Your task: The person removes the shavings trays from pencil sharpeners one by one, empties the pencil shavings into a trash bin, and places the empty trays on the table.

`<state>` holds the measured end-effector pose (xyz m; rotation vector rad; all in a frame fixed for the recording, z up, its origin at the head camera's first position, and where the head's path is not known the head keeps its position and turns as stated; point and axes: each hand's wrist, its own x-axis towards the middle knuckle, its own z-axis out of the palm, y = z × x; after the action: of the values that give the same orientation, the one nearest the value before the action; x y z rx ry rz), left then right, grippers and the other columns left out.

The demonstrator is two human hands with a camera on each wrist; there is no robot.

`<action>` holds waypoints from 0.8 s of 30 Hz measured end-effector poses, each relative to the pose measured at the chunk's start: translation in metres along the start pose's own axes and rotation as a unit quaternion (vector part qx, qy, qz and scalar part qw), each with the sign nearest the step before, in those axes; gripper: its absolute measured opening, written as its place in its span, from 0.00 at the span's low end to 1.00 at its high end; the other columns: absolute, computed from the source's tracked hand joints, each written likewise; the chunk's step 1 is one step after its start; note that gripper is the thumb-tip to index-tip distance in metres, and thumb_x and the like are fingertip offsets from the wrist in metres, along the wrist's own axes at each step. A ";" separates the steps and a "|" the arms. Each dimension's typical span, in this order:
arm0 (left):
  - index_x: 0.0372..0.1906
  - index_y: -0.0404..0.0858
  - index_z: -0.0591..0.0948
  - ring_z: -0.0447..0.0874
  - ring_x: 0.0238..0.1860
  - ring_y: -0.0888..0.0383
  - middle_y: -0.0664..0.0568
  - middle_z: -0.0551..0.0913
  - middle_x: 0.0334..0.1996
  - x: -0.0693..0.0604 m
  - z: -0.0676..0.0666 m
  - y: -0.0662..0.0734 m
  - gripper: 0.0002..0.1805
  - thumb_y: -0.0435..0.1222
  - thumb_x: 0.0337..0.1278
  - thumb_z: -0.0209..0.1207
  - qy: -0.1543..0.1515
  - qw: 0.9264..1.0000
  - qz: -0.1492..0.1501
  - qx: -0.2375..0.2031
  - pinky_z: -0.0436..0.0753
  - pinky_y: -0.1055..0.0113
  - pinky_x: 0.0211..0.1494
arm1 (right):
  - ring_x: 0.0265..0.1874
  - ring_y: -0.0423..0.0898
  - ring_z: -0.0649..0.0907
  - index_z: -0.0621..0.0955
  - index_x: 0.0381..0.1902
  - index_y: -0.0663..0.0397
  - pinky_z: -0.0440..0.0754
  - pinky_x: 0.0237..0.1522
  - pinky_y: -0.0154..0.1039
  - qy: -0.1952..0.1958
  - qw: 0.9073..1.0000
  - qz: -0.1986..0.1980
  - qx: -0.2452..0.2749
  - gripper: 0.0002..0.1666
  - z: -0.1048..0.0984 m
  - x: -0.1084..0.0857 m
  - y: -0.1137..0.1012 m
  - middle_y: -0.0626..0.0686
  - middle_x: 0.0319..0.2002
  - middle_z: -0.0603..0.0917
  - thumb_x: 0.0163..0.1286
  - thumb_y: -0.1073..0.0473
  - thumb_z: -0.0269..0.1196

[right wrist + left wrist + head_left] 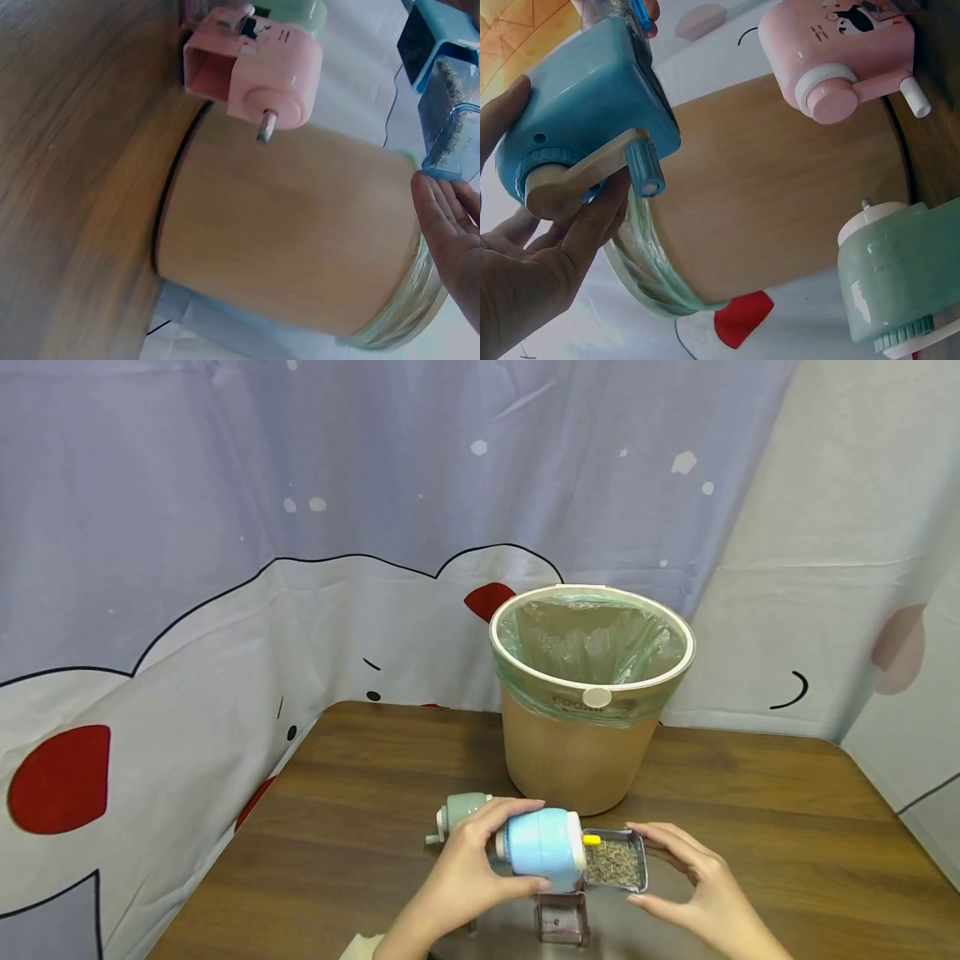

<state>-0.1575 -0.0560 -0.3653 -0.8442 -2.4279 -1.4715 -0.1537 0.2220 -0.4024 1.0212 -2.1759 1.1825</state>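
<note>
My left hand [468, 868] grips a blue hand-crank pencil sharpener [542, 847] above the table, fingers over its top and thumb below. Its cream crank arm [604, 165] with a blue knob shows in the left wrist view. A clear drawer [450, 124] full of pencil shavings [613, 862] sticks out of the sharpener's body. My right hand [693, 881] pinches the drawer's outer end between fingers and thumb. Below, a pink-tinted clear drawer [562, 920] lies on the table. A pink sharpener [277, 79] has a hollow drawer slot.
A tan trash bin [577, 760] with a green plastic liner [600, 635] stands behind the hands on the wooden table [360, 777]. A green sharpener [465, 807] is on the table beside the left hand. A patterned curtain [375, 468] hangs behind.
</note>
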 end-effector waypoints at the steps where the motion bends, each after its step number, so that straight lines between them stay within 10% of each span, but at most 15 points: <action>1: 0.59 0.55 0.74 0.76 0.52 0.62 0.63 0.78 0.53 0.000 0.000 0.000 0.42 0.37 0.30 0.77 0.001 1.000 -0.005 -0.001 0.75 0.60 0.59 | 0.52 0.28 0.77 0.74 0.54 0.71 0.75 0.51 0.22 0.001 1.000 0.000 -0.002 0.44 -0.001 -0.001 0.001 0.46 0.53 0.77 0.33 0.78 0.74; 24: 0.57 0.50 0.75 0.76 0.49 0.61 0.58 0.77 0.52 0.005 0.032 -0.008 0.37 0.36 0.34 0.75 -0.047 0.998 -0.012 -0.027 0.77 0.69 0.51 | 0.54 0.25 0.76 0.72 0.56 0.75 0.73 0.49 0.19 0.030 0.998 0.050 -0.024 0.45 -0.053 -0.030 0.035 0.38 0.58 0.75 0.32 0.86 0.69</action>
<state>-0.1619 -0.0293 -0.3847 -0.9193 -2.4835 -1.5452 -0.1600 0.2910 -0.4134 0.8530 -2.2199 1.1830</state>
